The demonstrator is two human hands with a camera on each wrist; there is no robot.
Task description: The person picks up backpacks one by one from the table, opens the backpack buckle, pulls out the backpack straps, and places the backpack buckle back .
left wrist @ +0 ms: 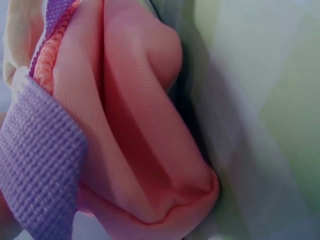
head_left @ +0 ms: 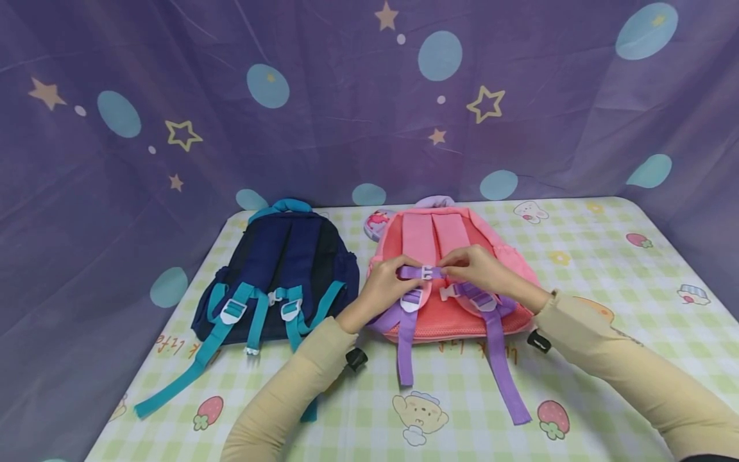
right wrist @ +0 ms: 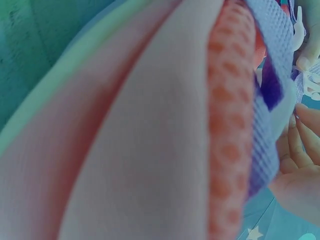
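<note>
A pink backpack [head_left: 456,324] lies with its shoulder straps facing up. Above its back panel, my left hand [head_left: 385,282] pinches one end of a short purple strap [head_left: 411,273]. My right hand [head_left: 482,268] pinches the same strap's other end between thumb and fingers. A pale plastic buckle [head_left: 426,273] sits on the strap between both hands. Just below the right hand, a pale pronged clip [head_left: 447,293] hangs apart on another purple strap. The left wrist view shows mostly the bag's side pocket [left wrist: 145,115] and purple webbing [left wrist: 42,160]; the right wrist view shows the bag's mesh edge [right wrist: 230,125].
To the left lies a navy backpack [head_left: 288,256] with teal straps [head_left: 202,359]. A round pink-and-purple item [head_left: 376,224] is partly tucked behind the pink bag. Long purple strap ends [head_left: 505,378] trail over the checked tablecloth [head_left: 606,276]. A purple curtain [head_left: 346,147] hangs behind.
</note>
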